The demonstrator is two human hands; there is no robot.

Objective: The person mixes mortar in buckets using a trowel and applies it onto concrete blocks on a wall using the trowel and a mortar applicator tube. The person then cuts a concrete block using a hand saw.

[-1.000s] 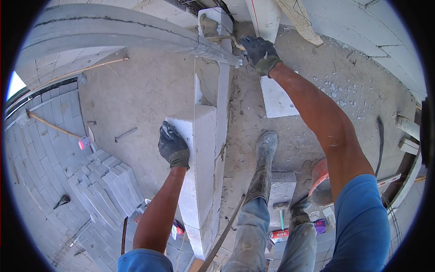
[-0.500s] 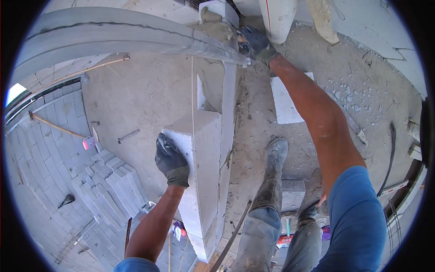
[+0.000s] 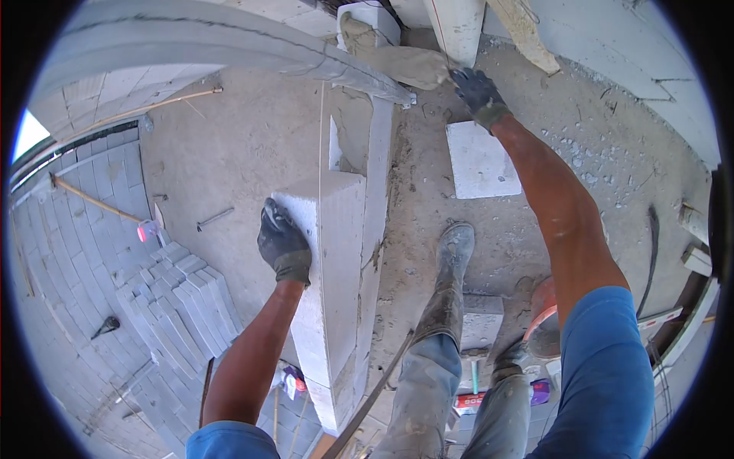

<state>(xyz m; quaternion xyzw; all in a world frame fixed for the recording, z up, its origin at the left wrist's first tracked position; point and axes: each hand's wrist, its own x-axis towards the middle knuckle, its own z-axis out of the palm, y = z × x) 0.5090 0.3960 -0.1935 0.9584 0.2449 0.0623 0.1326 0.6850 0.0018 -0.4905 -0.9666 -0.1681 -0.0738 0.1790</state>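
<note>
My left hand (image 3: 284,241), in a dark glove, has its fingers curled against the upper left edge of a white building block (image 3: 336,210). This block lies on a low block wall (image 3: 375,183), along a stretched string. Bare mortar (image 3: 354,126) covers part of the wall top beyond it. At the upper right, my gloved right hand (image 3: 480,96) is closed at the end of a long, grey, mortar-coated shape (image 3: 409,65). What its fingers hold is hidden. Another white block (image 3: 368,15) stands behind that shape, with mortar on it.
A grey beam (image 3: 206,46) crosses the upper left, close over the wall. A loose white block (image 3: 482,161) lies on the floor below my right hand. Stacked blocks (image 3: 183,306) are at left, a hammer-like tool (image 3: 215,219) nearby. An orange bucket (image 3: 544,321) stands beside my legs.
My right hand has moved right and slightly down, away from the beam's end. The grey mortar-coated shape now stretches further right. My left hand stays at the block; the view has shifted slightly.
</note>
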